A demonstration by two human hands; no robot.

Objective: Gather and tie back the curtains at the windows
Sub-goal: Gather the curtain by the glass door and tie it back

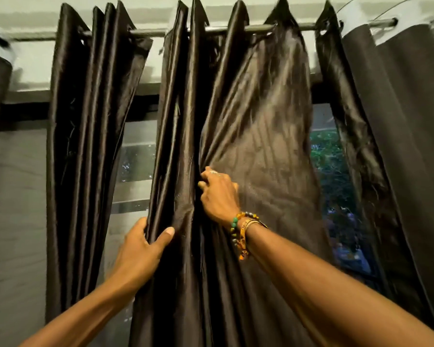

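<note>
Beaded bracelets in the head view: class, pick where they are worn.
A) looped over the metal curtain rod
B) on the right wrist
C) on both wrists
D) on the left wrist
B: the colourful beaded bracelets circle the wrist of the right hand, whose grip pinches a fold of the dark brown satin curtain, while the left hand shows a bare wrist.
</note>
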